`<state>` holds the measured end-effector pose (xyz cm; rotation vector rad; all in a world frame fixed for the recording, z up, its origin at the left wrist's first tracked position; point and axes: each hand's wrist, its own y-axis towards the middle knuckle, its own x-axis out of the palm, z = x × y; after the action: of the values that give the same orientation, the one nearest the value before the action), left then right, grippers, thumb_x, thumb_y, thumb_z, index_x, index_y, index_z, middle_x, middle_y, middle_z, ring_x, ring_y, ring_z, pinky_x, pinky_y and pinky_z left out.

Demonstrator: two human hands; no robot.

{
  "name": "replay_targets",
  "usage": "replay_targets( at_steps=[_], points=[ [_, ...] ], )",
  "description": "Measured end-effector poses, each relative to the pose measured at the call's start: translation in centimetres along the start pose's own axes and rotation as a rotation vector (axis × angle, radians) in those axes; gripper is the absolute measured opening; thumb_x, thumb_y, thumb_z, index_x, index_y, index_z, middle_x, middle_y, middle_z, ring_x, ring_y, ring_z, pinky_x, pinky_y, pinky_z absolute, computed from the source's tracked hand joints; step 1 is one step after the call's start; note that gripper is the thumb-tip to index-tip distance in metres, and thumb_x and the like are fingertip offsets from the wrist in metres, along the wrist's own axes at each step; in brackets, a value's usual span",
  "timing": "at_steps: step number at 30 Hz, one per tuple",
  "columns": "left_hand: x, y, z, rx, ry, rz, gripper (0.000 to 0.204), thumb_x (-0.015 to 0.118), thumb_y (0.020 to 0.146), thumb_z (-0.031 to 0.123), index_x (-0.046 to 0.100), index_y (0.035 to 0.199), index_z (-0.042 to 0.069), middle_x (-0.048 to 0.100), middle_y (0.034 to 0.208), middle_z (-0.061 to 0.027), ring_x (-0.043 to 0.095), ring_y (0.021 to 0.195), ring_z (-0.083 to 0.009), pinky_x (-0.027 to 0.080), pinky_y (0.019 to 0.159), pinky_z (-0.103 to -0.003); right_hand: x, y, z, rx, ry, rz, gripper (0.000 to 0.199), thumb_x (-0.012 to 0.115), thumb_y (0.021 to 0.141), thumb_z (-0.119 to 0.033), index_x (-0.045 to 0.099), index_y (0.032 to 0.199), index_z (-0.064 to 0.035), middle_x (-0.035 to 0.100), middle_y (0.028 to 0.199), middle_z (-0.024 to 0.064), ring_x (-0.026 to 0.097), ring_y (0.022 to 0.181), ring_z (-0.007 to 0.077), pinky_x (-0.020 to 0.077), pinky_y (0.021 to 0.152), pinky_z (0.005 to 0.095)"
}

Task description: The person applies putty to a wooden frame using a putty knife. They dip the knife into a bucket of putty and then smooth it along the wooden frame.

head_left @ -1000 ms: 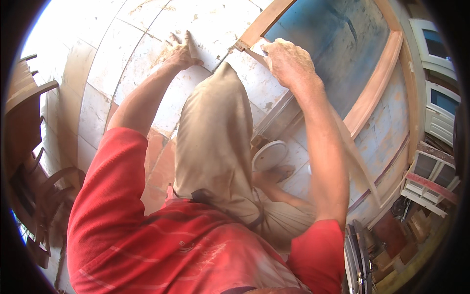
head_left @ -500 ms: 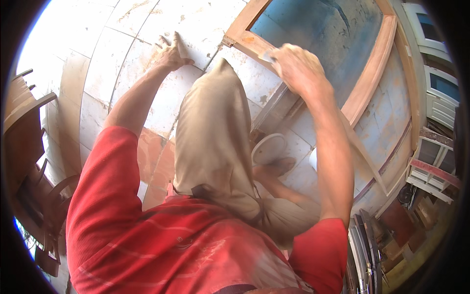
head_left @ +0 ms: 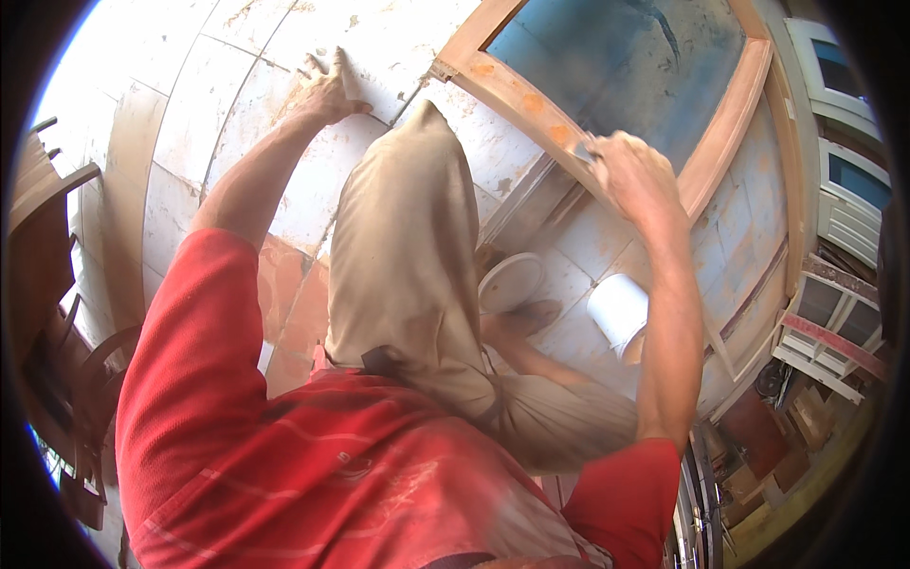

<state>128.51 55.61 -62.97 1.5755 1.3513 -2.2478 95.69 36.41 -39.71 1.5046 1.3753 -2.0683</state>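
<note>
My left hand (head_left: 324, 93) rests on the white tiled floor (head_left: 275, 133), fingers spread and nothing in them. A large pale wooden frame (head_left: 517, 92) lies at the upper right, bordering a bluish panel (head_left: 616, 71). My right hand (head_left: 637, 175) is closed over the frame's near rail. Out of its fingers pokes the thin grey end of a putty knife (head_left: 590, 148), most of it hidden by the hand. Orange patches (head_left: 536, 106) mark the rail just left of the blade.
By my folded leg are a round white lid (head_left: 512, 283) and a white bucket (head_left: 618, 313). White window frames (head_left: 858, 190) line the far right, with wood scraps (head_left: 758, 436) below. Dark wooden furniture (head_left: 47, 275) stands at left. My raised knee (head_left: 408, 209) sits between my arms.
My right hand has slid rightward and nearer along the rail with the putty knife. More orange patches now show on the wood behind it. The left hand stays planted.
</note>
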Motion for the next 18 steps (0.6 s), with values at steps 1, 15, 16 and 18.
replay_targets(
  at_steps=[1, 15, 16, 18],
  points=[
    [-0.3, -0.5, 0.4, 0.012, 0.046, 0.034, 0.135, 0.085, 0.069, 0.056, -0.002, 0.161, 0.008, 0.032, 0.150, -0.0361, 0.034, 0.142, -0.0480, 0.034, 0.119, -0.048, -0.4, 0.9, -0.7, -0.029, 0.004, 0.031, 0.024, 0.063, 0.091, -0.015, 0.074, 0.112, -0.0114, 0.071, 0.109, 0.0146, 0.067, 0.107, 0.0315, 0.0534, 0.090, 0.0432],
    [-1.1, -0.7, 0.5, 0.022, -0.013, -0.026, 0.134, 0.084, 0.073, 0.053, -0.004, 0.160, 0.002, 0.057, 0.136, -0.0301, 0.053, 0.132, -0.0401, 0.041, 0.115, -0.043, 3.5, -2.7, -1.7, 0.142, 0.238, 0.182, 0.033, 0.062, 0.097, -0.021, 0.066, 0.127, -0.0084, 0.067, 0.107, 0.0183, 0.070, 0.094, 0.0365, 0.0561, 0.082, 0.0451],
    [-1.0, -0.7, 0.5, 0.019, -0.010, -0.018, 0.134, 0.084, 0.073, 0.053, -0.004, 0.160, 0.002, 0.056, 0.137, -0.0304, 0.053, 0.132, -0.0404, 0.041, 0.115, -0.043, 5.5, -2.3, -2.1, 0.120, 0.297, 0.277, 0.034, 0.062, 0.097, -0.021, 0.064, 0.128, -0.0082, 0.066, 0.108, 0.0185, 0.069, 0.094, 0.0367, 0.0559, 0.082, 0.0453],
    [-0.5, -0.5, 0.5, 0.020, 0.055, 0.043, 0.134, 0.084, 0.073, 0.054, -0.004, 0.160, 0.003, 0.053, 0.139, -0.0316, 0.051, 0.134, -0.0408, 0.041, 0.115, -0.043, 7.3, -1.6, -3.0, 0.094, 0.356, 0.436, 0.035, 0.062, 0.097, -0.019, 0.063, 0.129, -0.0050, 0.066, 0.106, 0.0185, 0.069, 0.095, 0.0366, 0.0558, 0.080, 0.0454]
  ],
)
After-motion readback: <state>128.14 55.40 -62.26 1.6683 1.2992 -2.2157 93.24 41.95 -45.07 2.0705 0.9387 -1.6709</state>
